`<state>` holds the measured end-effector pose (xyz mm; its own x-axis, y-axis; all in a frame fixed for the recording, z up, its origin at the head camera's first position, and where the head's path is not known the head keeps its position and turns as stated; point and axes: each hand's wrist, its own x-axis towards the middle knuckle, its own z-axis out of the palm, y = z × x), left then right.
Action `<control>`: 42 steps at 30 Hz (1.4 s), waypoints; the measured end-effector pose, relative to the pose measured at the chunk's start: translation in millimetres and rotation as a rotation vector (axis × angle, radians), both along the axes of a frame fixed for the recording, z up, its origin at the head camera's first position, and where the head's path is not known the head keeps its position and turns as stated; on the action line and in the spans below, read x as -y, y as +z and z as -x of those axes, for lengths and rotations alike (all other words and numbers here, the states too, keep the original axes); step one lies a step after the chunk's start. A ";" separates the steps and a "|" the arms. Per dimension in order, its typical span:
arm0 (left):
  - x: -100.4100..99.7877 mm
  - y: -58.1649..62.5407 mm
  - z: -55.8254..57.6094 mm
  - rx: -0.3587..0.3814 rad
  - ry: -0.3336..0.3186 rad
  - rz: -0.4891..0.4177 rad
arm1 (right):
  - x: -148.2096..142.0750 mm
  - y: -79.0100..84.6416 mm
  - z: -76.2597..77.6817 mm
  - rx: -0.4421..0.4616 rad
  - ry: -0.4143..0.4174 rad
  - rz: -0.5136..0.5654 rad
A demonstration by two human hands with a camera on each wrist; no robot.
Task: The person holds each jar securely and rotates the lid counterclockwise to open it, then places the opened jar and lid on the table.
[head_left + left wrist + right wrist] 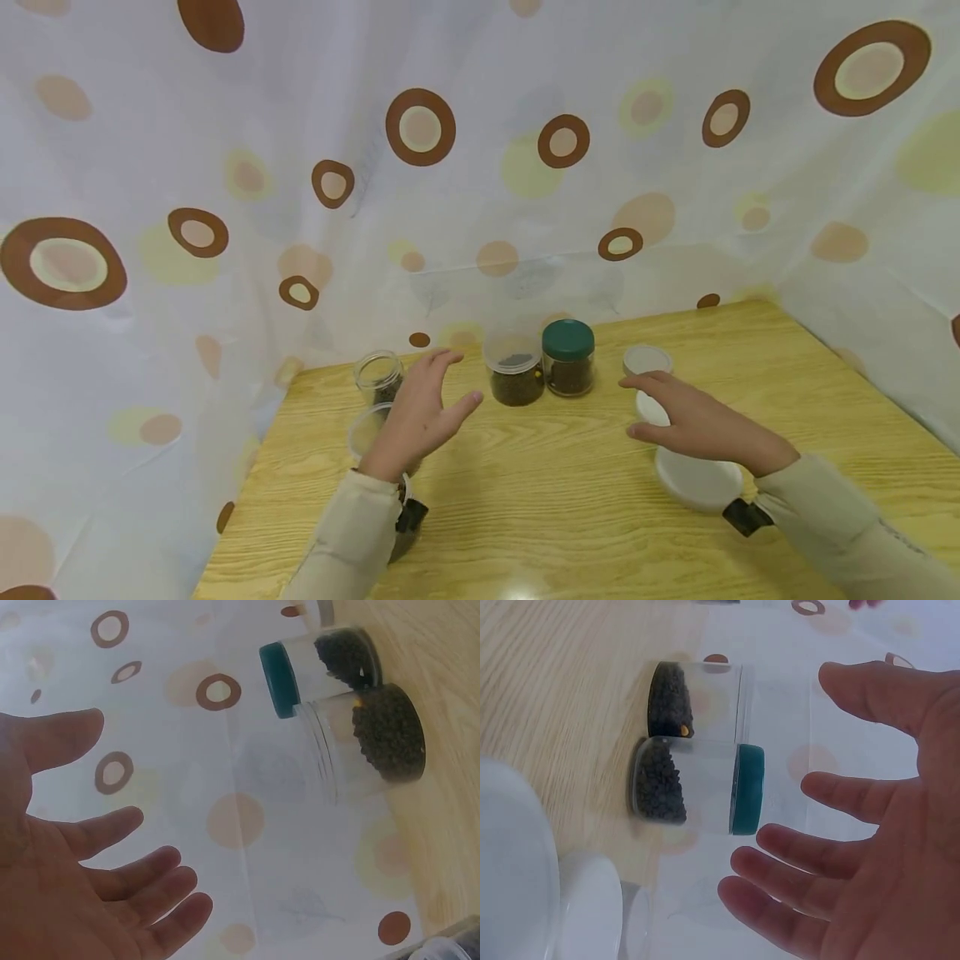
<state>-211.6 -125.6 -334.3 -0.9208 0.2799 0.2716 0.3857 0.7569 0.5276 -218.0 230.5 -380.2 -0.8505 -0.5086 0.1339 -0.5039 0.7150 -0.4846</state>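
My left hand [420, 417] hovers with spread, relaxed fingers over the left side of the table, holding nothing. Beneath and beside it stand clear open jars, a small one [377, 372] and a wider one [366, 432], partly covered by the hand. On the right, my right hand [693, 419] is held in the air with its palm facing inward and its fingers loose and bare of any object. Below it are white lids [697, 482]. Between the hands, at the back, an open clear jar [516, 379] of dark granules touches a jar with a green lid [567, 357], also part-filled with dark granules.
The jars and lids stand on a light wood-grain table [540, 508]. A white sheet with brown and pastel circles [480, 167] hangs behind and along both sides. Another jar [408, 537] shows partly behind the left sleeve. A pale round lid [647, 359] lies farthest back at right.
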 end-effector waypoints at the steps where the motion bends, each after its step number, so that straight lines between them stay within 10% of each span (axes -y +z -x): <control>1: -3.8 -0.4 7.6 0.008 0.001 0.005 | 0.9 -0.7 0.7 0.010 0.002 -0.002; 9: -34.6 -18.9 59.7 0.085 0.029 0.064 | 6.2 -0.6 4.0 0.070 0.014 0.015; 22: -83.8 -44.2 109.6 0.041 0.027 0.157 | 16.7 -6.2 15.1 0.069 0.027 0.057; 42: -148.9 -71.2 137.5 0.102 0.060 0.532 | 10.5 -8.3 8.2 0.147 0.019 0.090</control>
<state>-349.1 23.3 -405.5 -0.9537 0.3002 0.0151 0.3002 0.9488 0.0979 -226.2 220.0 -388.6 -0.8547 -0.5163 0.0541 -0.4356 0.6567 -0.6157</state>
